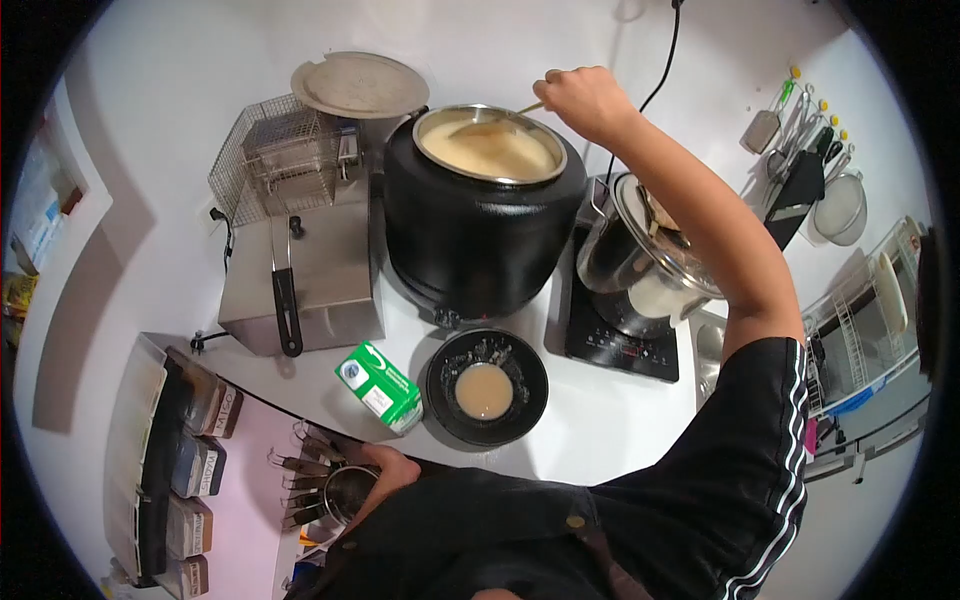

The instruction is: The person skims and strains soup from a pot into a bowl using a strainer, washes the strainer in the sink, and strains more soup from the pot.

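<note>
Above the back of the counter, my right hand point(590, 100) is closed round the handle of a light brown spoon point(490, 128). Its far end dips into pale, creamy liquid in the steel-rimmed pot of a black soup warmer point(480, 220). My left hand point(392, 466) is low at the counter's front edge, close to my body; its fingers are mostly hidden. Just beyond it stand a green and white carton point(378, 386) and a black bowl point(533, 385) with beige liquid at its bottom and whitish residue on its wall.
A steel pot point(640, 290) with a glass lid sits on an induction cooker point(622, 352) at right. On the left are a steel fryer point(300, 270), wire baskets point(290, 160) and a round lid point(360, 84). Labelled containers point(205, 470) stand lower left; utensils point(800, 150) hang at right.
</note>
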`<state>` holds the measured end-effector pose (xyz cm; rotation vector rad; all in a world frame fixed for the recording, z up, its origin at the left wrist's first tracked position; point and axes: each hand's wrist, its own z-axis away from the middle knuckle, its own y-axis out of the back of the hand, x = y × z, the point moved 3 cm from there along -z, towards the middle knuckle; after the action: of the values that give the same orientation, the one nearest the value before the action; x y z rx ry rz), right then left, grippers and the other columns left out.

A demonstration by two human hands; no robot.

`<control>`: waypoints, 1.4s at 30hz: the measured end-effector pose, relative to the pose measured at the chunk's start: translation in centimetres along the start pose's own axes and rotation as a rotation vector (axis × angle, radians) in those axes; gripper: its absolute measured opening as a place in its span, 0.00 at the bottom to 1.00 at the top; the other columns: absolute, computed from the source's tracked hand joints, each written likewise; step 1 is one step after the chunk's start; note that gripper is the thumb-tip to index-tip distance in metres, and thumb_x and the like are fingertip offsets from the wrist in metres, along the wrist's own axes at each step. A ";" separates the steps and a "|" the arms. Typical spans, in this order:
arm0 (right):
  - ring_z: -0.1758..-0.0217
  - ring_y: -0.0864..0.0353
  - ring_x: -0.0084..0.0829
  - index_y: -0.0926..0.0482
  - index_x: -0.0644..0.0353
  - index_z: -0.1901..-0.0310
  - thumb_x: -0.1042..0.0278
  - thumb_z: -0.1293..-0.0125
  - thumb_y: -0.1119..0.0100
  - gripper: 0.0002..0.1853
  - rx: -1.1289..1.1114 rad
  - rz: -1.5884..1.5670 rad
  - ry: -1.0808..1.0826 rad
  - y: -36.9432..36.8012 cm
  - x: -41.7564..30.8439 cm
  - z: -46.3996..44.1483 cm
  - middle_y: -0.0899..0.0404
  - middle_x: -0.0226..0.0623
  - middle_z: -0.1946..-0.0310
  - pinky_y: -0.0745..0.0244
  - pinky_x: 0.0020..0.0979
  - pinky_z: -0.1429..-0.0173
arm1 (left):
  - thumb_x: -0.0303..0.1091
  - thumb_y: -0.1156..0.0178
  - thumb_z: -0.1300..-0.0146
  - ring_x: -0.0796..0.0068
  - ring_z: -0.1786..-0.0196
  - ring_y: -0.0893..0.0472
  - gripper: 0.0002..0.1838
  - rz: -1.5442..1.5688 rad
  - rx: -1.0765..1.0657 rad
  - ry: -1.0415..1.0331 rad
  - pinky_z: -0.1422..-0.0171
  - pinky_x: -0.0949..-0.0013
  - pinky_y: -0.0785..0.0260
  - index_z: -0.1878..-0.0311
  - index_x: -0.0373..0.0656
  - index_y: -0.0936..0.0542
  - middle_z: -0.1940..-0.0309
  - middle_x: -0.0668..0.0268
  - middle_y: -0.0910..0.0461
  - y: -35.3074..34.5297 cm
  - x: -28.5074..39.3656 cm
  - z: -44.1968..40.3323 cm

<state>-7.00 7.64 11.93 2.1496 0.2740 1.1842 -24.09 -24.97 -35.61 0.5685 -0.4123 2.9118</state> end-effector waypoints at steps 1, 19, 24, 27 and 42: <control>0.67 0.19 0.42 0.24 0.58 0.69 0.71 0.44 0.48 0.04 0.009 0.002 0.002 -0.3 0.2 -0.8 0.21 0.36 0.68 0.24 0.39 0.64 | 0.61 0.64 0.38 0.67 0.51 0.33 0.29 0.038 0.001 -0.027 0.45 0.58 0.41 0.44 0.50 0.34 0.48 0.70 0.32 -0.1 0.0 -0.2; 0.61 0.19 0.46 0.19 0.62 0.69 0.74 0.44 0.48 0.07 -0.206 -0.415 0.229 -8.0 -1.3 -4.8 0.20 0.47 0.70 0.23 0.41 0.57 | 0.61 0.72 0.35 0.58 0.38 0.33 0.35 0.355 -0.128 -0.324 0.35 0.57 0.40 0.35 0.47 0.37 0.37 0.62 0.36 -1.2 -0.5 -2.4; 0.63 0.20 0.47 0.19 0.62 0.70 0.76 0.47 0.48 0.07 -0.249 -0.537 0.176 -9.2 0.6 -4.3 0.20 0.48 0.71 0.25 0.40 0.59 | 0.60 0.68 0.34 0.63 0.41 0.32 0.33 0.343 -0.057 -0.236 0.38 0.61 0.38 0.38 0.46 0.35 0.37 0.64 0.35 -1.5 0.1 -0.9; 0.63 0.20 0.47 0.19 0.62 0.71 0.76 0.50 0.48 0.07 -0.370 -0.554 0.106 -9.6 1.0 -4.1 0.20 0.48 0.71 0.25 0.39 0.60 | 0.59 0.68 0.35 0.63 0.42 0.31 0.32 0.273 -0.029 -0.193 0.39 0.61 0.37 0.38 0.46 0.34 0.38 0.64 0.34 -1.2 0.2 -1.1; 0.69 0.18 0.34 0.15 0.59 0.70 0.70 0.46 0.48 0.11 -0.570 -0.679 -0.348 -11.1 0.6 -1.6 0.17 0.39 0.74 0.25 0.33 0.65 | 0.57 0.65 0.36 0.64 0.45 0.29 0.30 0.202 0.085 -0.208 0.45 0.62 0.33 0.42 0.45 0.33 0.41 0.64 0.33 -0.7 -0.4 -1.5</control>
<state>-6.55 17.07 5.82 1.5275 0.4084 0.4164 -24.10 -23.92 -36.91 0.8976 -0.3936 3.0844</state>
